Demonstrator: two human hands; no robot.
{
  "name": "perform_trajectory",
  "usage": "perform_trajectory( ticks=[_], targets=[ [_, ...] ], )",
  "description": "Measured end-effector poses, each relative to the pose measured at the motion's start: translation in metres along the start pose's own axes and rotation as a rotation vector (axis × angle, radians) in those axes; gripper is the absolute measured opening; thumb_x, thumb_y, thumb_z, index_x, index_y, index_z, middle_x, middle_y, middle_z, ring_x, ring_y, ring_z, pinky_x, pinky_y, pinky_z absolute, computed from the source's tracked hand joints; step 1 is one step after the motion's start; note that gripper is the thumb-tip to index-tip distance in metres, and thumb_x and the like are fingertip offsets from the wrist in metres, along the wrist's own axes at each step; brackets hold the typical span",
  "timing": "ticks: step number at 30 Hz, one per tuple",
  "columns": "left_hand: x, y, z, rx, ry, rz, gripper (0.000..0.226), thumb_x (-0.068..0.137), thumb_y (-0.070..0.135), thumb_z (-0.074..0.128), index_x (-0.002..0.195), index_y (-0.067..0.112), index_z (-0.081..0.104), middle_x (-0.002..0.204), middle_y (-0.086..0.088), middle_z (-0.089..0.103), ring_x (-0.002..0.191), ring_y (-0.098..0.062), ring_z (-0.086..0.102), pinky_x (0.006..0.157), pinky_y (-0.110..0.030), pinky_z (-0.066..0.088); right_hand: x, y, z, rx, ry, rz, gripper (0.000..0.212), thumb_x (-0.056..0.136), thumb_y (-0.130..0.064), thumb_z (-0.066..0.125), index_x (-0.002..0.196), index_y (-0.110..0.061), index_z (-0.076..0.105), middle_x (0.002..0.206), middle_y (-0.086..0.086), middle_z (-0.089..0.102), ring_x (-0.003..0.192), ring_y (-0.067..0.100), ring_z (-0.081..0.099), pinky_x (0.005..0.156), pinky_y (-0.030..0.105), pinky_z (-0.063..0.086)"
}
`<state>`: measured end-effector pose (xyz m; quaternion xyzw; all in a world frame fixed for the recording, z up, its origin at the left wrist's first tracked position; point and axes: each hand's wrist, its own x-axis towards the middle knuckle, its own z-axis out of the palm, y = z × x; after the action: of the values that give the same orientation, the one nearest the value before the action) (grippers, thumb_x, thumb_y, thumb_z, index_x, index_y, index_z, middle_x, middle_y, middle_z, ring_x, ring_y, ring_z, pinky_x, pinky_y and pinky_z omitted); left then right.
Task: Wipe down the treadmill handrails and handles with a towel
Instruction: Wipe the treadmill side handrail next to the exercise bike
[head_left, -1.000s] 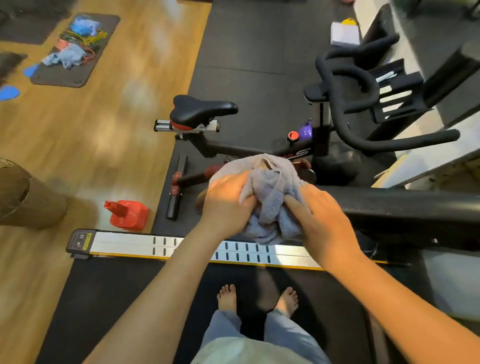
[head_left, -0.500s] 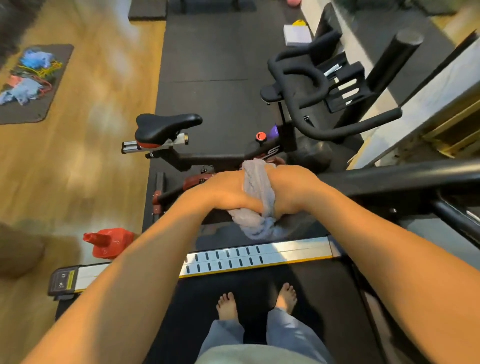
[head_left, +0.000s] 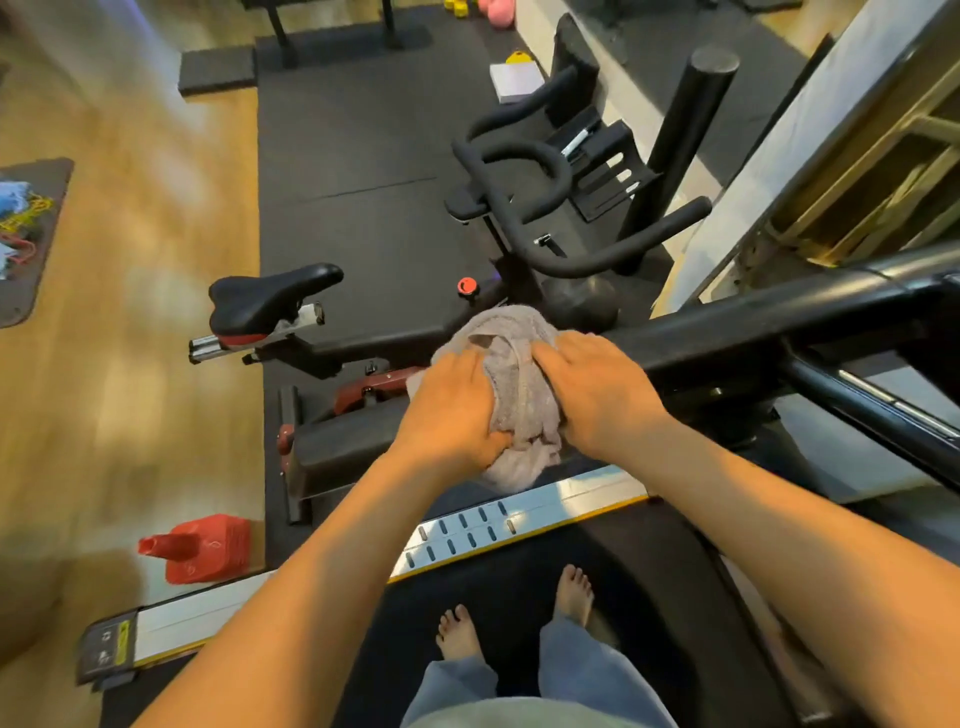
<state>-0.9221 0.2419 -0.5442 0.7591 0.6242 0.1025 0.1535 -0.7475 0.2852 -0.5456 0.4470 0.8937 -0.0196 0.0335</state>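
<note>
A grey towel is wrapped over the near end of the black treadmill handrail, which runs from the centre to the right edge. My left hand grips the towel on its left side. My right hand grips it on the right side, over the rail. The rail end under the towel is hidden. A thinner black bar branches off below the rail on the right.
A black exercise bike with its saddle stands just beyond the rail. A red cone-like object lies on the floor at left. The treadmill's silver side rail and belt with my bare feet are below.
The view has turned up and to the right. The towel shows more spread over the rail end, and my hands sit slightly apart on it rather than pressed together.
</note>
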Motion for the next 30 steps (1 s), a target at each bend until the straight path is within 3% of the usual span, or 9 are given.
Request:
perform_trajectory(
  ticks=[2, 4, 7, 9, 11, 14, 19, 26, 30],
  targets=[
    [0.013, -0.001, 0.007, -0.034, -0.085, -0.068, 0.052, 0.072, 0.056, 0.067, 0.116, 0.03, 0.06, 0.108, 0.008, 0.063, 0.097, -0.016, 0.061, 0.076, -0.029, 0.045, 0.014, 0.004, -0.013, -0.091, -0.138, 0.072, 0.071, 0.077, -0.043, 0.069, 0.135, -0.019, 0.038, 0.124, 0.006, 0.056, 0.116, 0.027, 0.051, 0.108, 0.046, 0.036],
    [0.022, -0.008, 0.005, -0.047, -0.2, -0.102, 0.056, 0.071, 0.066, 0.068, 0.117, 0.034, 0.062, 0.103, 0.013, 0.062, 0.092, -0.013, 0.06, 0.074, -0.027, 0.044, 0.034, -0.006, -0.025, -0.12, -0.29, 0.117, 0.069, 0.074, -0.04, 0.07, 0.134, -0.018, 0.043, 0.122, 0.006, 0.058, 0.116, 0.029, 0.053, 0.111, 0.052, 0.028],
    [0.021, -0.021, -0.006, -0.052, -0.314, -0.142, 0.055, 0.068, 0.063, 0.069, 0.113, 0.031, 0.064, 0.103, 0.012, 0.064, 0.089, -0.014, 0.059, 0.078, -0.031, 0.05, 0.064, -0.025, -0.033, -0.093, -0.576, 0.083, 0.079, 0.051, -0.035, 0.081, 0.123, -0.02, 0.055, 0.119, 0.001, 0.062, 0.109, 0.028, 0.06, 0.098, 0.048, 0.045],
    [0.009, -0.033, -0.009, -0.014, -0.34, -0.146, 0.045, 0.069, 0.061, 0.065, 0.103, 0.031, 0.065, 0.1, 0.009, 0.067, 0.088, -0.016, 0.061, 0.075, -0.031, 0.051, 0.076, -0.033, -0.031, -0.055, -0.64, 0.015, 0.088, 0.045, -0.039, 0.081, 0.128, -0.022, 0.055, 0.123, -0.001, 0.061, 0.107, 0.026, 0.061, 0.091, 0.044, 0.051],
    [-0.011, -0.048, -0.011, 0.025, -0.317, -0.148, 0.041, 0.069, 0.06, 0.063, 0.1, 0.032, 0.065, 0.101, 0.011, 0.066, 0.09, -0.014, 0.062, 0.077, -0.032, 0.053, 0.072, -0.054, -0.024, -0.055, -0.534, 0.006, 0.076, 0.059, -0.035, 0.079, 0.128, -0.02, 0.053, 0.121, 0.001, 0.06, 0.109, 0.027, 0.059, 0.087, 0.041, 0.049],
    [-0.043, -0.068, -0.016, -0.004, -0.197, -0.187, 0.041, 0.074, 0.051, 0.069, 0.109, 0.03, 0.067, 0.105, 0.009, 0.067, 0.094, -0.013, 0.063, 0.084, -0.035, 0.054, 0.047, -0.097, -0.01, -0.023, -0.124, 0.065, 0.04, 0.08, -0.025, 0.066, 0.119, -0.018, 0.057, 0.116, 0.003, 0.061, 0.108, 0.027, 0.057, 0.086, 0.041, 0.044],
    [-0.064, -0.072, -0.004, 0.028, -0.017, -0.14, 0.067, 0.076, 0.039, 0.072, 0.136, 0.019, 0.051, 0.135, -0.007, 0.053, 0.123, -0.026, 0.052, 0.103, -0.042, 0.045, -0.009, -0.072, 0.05, 0.074, 0.492, -0.193, 0.034, 0.094, -0.01, 0.053, 0.127, -0.008, 0.058, 0.124, 0.017, 0.06, 0.117, 0.034, 0.054, 0.103, 0.046, 0.039],
    [-0.005, 0.024, 0.021, 0.037, 0.045, 0.134, 0.062, 0.084, 0.049, 0.055, 0.137, 0.017, 0.049, 0.139, -0.004, 0.048, 0.128, -0.022, 0.045, 0.108, -0.039, 0.04, -0.057, 0.038, 0.035, -0.06, 0.474, -0.046, 0.039, 0.089, -0.009, 0.058, 0.128, -0.001, 0.058, 0.129, 0.02, 0.057, 0.122, 0.038, 0.052, 0.109, 0.049, 0.036],
    [0.032, 0.044, 0.04, 0.071, 0.002, 0.144, 0.08, 0.073, 0.056, 0.065, 0.142, 0.026, 0.04, 0.144, 0.005, 0.042, 0.132, -0.014, 0.041, 0.11, -0.032, 0.037, -0.07, 0.078, 0.015, -0.031, 0.361, 0.024, 0.047, 0.092, -0.02, 0.054, 0.136, -0.004, 0.05, 0.136, 0.017, 0.052, 0.126, 0.035, 0.048, 0.112, 0.045, 0.032]
  ],
)
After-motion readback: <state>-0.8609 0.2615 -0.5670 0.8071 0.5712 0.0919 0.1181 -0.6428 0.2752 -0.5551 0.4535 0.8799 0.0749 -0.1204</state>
